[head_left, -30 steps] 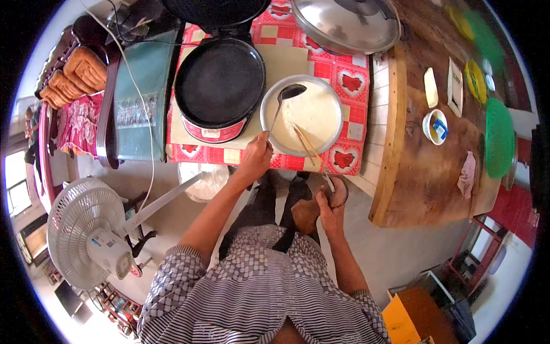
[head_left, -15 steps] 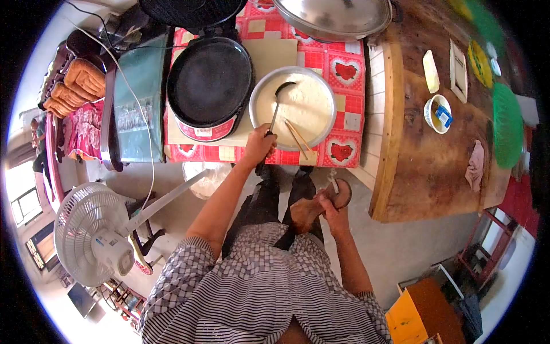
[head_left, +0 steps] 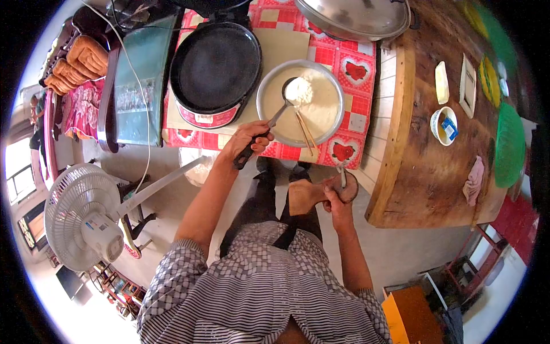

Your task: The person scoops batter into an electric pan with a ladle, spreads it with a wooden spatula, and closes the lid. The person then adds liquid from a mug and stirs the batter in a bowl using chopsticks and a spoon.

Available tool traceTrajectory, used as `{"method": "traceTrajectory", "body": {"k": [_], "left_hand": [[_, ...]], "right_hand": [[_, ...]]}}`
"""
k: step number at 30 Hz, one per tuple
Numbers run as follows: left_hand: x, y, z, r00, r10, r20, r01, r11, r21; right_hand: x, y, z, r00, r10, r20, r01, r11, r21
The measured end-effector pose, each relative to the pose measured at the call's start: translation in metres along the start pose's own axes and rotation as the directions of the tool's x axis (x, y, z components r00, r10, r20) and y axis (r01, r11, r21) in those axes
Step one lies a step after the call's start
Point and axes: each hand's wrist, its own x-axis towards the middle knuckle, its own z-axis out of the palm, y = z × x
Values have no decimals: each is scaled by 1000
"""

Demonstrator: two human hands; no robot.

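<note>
My left hand (head_left: 252, 142) grips the dark handle of a ladle (head_left: 278, 114). The ladle's bowl, filled with pale batter (head_left: 299, 91), is over the round metal basin (head_left: 261, 109). A pair of wooden chopsticks (head_left: 305, 132) leans in the basin, their ends over its near rim. Left of the basin sits a black round griddle (head_left: 216, 67) on a red base. Lower right, off the table's front edge, my right hand (head_left: 335, 198) is closed on a brown object (head_left: 305, 196) with a round end and a light strip on it; its exact kind is unclear.
A large metal lid (head_left: 358, 17) lies at the back of the red patterned tablecloth (head_left: 355, 71). The wooden table (head_left: 424, 172) at right bears a bowl (head_left: 436, 127), a pink cloth (head_left: 474, 180) and a green basket (head_left: 510, 146). A white fan (head_left: 80, 218) stands at left. A person (head_left: 38, 123) is far left.
The ladle has dipped into the batter and now holds some. My left hand has shifted its grip on the handle and tilted it. The view has shifted slightly.
</note>
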Motion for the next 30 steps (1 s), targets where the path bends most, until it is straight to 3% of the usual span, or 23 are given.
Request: {"method": "traceTrajectory", "body": {"k": [9,12,16,17,20,23,27,30], "left_hand": [[-47,18,27,997,69,-46,-57,975,216],[-68,28,48,997,70,-31,-58,956,289],[-88,35,68,992,86,-88,-49,932,358],[-91,36,72,990,88,-106,-41,924,381],[-104,43,81,992,80,-101,-36,925,377],[-112,47,79,996,62,-70,-26,902,432],[-122,48,83,999,24,-43,-3,896,444],[-126,48,80,997,28,-74,6,909,417]], "right_hand": [[3,-14,9,998,-45,-44,47,998,46],[5,-35,28,979,-193,-71,202,967,153],[37,-18,34,976,-153,-157,209,867,453],[47,-11,31,989,-48,-141,116,841,528],[77,-2,37,978,-26,-208,158,746,647],[109,16,29,997,-73,5,41,610,791],[128,3,42,998,-37,47,-23,493,870],[135,-5,45,985,-98,141,-90,404,910]]}}
